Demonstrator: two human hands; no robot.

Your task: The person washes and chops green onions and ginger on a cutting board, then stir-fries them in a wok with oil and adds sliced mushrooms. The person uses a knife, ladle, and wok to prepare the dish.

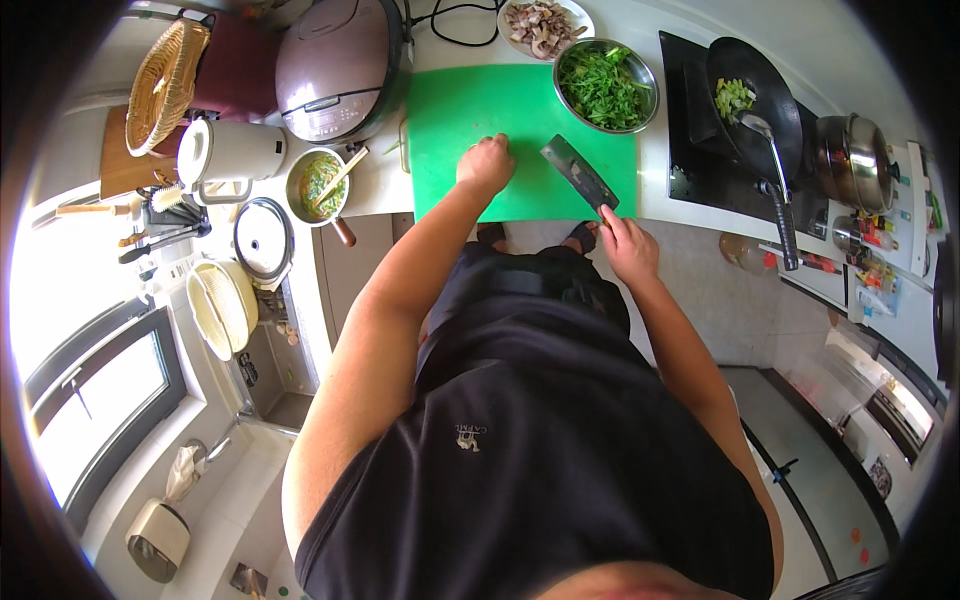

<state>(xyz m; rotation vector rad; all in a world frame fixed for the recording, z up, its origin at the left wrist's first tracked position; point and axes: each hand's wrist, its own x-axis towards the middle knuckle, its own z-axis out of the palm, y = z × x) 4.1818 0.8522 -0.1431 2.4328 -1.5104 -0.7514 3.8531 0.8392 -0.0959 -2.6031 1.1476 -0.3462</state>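
My right hand (628, 244) is closed around the handle of a cleaver (579, 172), whose dark, wet-looking blade lies over the right part of a green cutting board (450, 105). Left of the blade, my left hand (486, 161) is over the board with its fingers curled in; whether something small is between them cannot be told. A steel bowl of chopped leafy greens (606, 86) overlaps the board's upper right corner. Behind it, a white plate of cut meat pieces (541, 28) stands on the counter.
Right, a black wok (780, 112) with chopped green pieces and a metal ladle (766, 139) is on the cooktop (694, 176), beside a steel pot (859, 165). Left are a multicooker (337, 67), a white kettle (229, 150) and a small saucepan (292, 187) holding a mixture and chopsticks (341, 178).
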